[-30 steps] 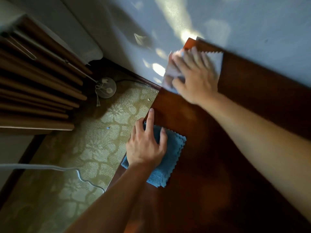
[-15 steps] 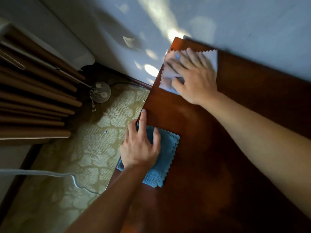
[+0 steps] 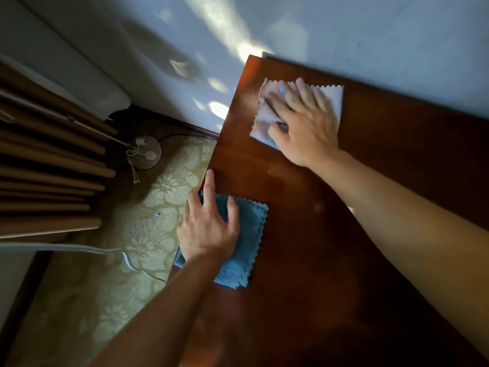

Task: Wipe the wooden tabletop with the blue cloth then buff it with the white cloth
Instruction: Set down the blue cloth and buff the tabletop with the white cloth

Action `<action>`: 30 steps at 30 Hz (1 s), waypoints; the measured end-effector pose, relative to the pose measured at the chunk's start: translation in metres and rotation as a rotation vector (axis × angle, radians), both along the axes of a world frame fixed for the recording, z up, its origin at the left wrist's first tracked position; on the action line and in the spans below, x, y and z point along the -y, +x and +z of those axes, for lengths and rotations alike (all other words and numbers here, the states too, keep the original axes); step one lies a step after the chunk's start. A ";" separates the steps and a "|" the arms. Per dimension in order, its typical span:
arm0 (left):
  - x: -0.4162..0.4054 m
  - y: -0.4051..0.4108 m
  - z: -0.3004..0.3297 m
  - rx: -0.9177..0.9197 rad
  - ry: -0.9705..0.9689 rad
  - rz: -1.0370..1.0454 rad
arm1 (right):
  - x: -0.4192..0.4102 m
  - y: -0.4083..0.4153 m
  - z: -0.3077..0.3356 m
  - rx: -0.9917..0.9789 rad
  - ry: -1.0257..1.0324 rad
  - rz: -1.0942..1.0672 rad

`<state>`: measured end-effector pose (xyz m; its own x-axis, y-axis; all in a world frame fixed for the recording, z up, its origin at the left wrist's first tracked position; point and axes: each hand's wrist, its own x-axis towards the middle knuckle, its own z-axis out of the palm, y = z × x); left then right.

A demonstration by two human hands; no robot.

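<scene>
The right hand (image 3: 307, 125) lies flat, fingers spread and straight, pressing the white cloth (image 3: 329, 102) onto the far corner of the dark wooden bench (image 3: 304, 234), close to the pale wall (image 3: 370, 35). The fingers look smeared, so their exact lie is hard to read. The left hand (image 3: 209, 229) rests palm down on the folded blue cloth (image 3: 248, 239) at the bench's left edge (one corner of the cloth hangs just over that edge), fingers relaxed and extended, the index finger reaching past the cloth onto bare wood. The two cloths are well apart. Below the bench lies a patterned carpet (image 3: 137, 234) with a white cable (image 3: 79, 250) across it; brown curtains (image 3: 47, 176) hang at left.
</scene>
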<state>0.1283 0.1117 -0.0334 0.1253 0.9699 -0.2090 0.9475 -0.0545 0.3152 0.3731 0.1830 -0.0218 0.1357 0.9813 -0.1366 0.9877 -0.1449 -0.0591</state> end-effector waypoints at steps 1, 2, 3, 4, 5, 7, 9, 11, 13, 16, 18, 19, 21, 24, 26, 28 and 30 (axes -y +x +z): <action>0.000 0.000 0.000 0.004 0.001 -0.003 | -0.010 0.007 0.000 0.022 -0.006 -0.036; 0.000 0.000 0.000 0.003 0.003 -0.006 | -0.018 0.013 0.000 0.037 -0.013 -0.065; 0.000 0.000 -0.001 -0.002 0.003 -0.006 | -0.020 0.014 0.001 0.034 -0.016 -0.088; 0.000 0.000 0.000 -0.003 0.002 -0.005 | -0.016 0.011 0.001 0.022 -0.011 -0.107; 0.000 0.000 0.000 0.000 0.000 -0.006 | -0.004 0.004 0.000 0.011 0.009 -0.122; 0.000 0.000 0.000 0.006 0.002 -0.007 | 0.037 -0.013 -0.004 -0.003 0.080 -0.127; 0.000 0.001 0.002 0.002 0.003 -0.007 | 0.082 -0.026 -0.007 -0.020 0.106 -0.102; 0.000 0.000 0.002 -0.004 0.004 -0.010 | 0.105 -0.027 -0.008 -0.034 0.085 -0.085; 0.000 0.001 0.003 -0.004 0.004 -0.012 | 0.100 -0.015 -0.007 -0.045 0.050 -0.094; 0.001 0.001 0.004 0.010 0.016 -0.012 | 0.066 0.018 -0.005 -0.016 0.051 -0.191; 0.002 0.001 0.003 0.029 0.034 -0.029 | 0.045 0.039 -0.002 0.023 0.028 -0.247; 0.002 0.000 0.002 0.036 0.044 -0.040 | 0.038 0.043 -0.001 0.031 0.020 -0.268; 0.002 0.001 0.001 0.043 0.051 -0.052 | 0.038 0.035 -0.001 0.018 0.026 -0.308; 0.003 0.001 0.002 0.044 0.061 -0.052 | 0.074 -0.002 -0.001 -0.025 0.073 -0.287; 0.003 0.001 0.003 0.049 0.062 -0.061 | 0.109 -0.029 -0.003 -0.032 0.108 -0.239; 0.003 0.002 0.004 0.044 0.064 -0.059 | 0.132 -0.041 -0.006 -0.033 0.133 -0.209; 0.003 0.002 0.004 0.038 0.060 -0.061 | 0.132 -0.032 -0.006 -0.036 0.103 -0.168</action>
<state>0.1303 0.1083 -0.0292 0.1910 0.9709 -0.1444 0.9292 -0.1315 0.3454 0.3415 0.0512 -0.0277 0.2960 0.9541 -0.0449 0.9469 -0.2993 -0.1174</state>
